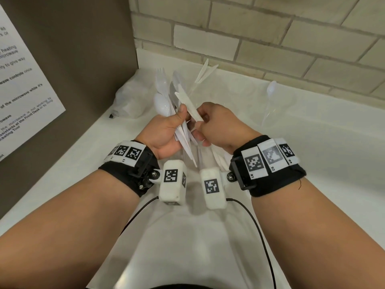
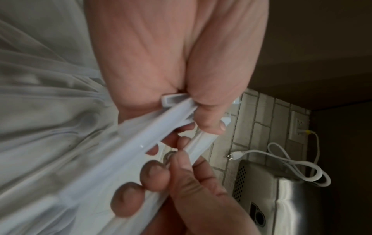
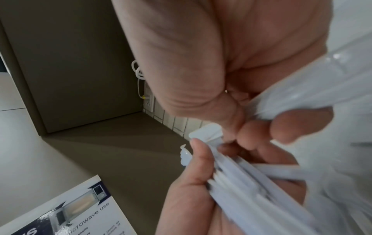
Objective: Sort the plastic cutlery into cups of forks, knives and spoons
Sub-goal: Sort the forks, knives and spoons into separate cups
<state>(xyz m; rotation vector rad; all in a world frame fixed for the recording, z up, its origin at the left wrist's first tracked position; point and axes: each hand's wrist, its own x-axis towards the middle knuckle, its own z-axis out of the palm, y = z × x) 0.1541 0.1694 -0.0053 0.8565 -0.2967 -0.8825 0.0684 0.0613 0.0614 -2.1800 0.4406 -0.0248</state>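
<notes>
My left hand (image 1: pixel 166 132) grips a fanned bundle of white plastic cutlery (image 1: pixel 166 94), a mix of forks, spoons and knives. My right hand (image 1: pixel 216 124) pinches one white knife (image 1: pixel 190 108) at the front of that bundle. Behind the hands a clear cup (image 1: pixel 198 94) holds two knives (image 1: pixel 205 73). Another clear cup (image 1: pixel 268 113) at the right holds one spoon (image 1: pixel 271 89). The left wrist view shows the handles (image 2: pixel 141 143) against my left palm (image 2: pixel 161 55). In the right wrist view my left hand (image 3: pixel 191 190) clasps the bundle (image 3: pixel 251 182).
A crumpled clear bag (image 1: pixel 127 99) lies at the back left of the white counter (image 1: pixel 312 153). A printed notice (image 1: pixel 25 90) hangs on the brown side wall. A steel appliance (image 2: pixel 281 198) and a white cable (image 2: pixel 292 162) are off to the right. Clear plastic (image 3: pixel 322 79) shows under my hands.
</notes>
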